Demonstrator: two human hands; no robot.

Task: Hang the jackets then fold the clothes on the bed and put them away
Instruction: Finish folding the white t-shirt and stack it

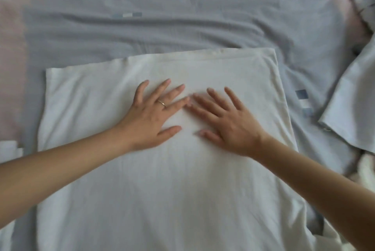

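White garment (pixel 166 179), partly folded, lies flat on the grey-blue bed sheet (pixel 182 17), near centre. Left hand (pixel 150 120) and right hand (pixel 229 126), fingers spread, press palm-down on its far half, fingertips nearly touching. A pale blue cloth (pixel 353 108), possibly a shirt, lies at right.

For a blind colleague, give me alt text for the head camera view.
Seen from above, a person's left hand and right hand lie flat, fingers spread, side by side on a white garment laid out on a wrinkled grey-blue bedsheet. The left hand wears a ring; more pale cloth lies crumpled at the right edge.
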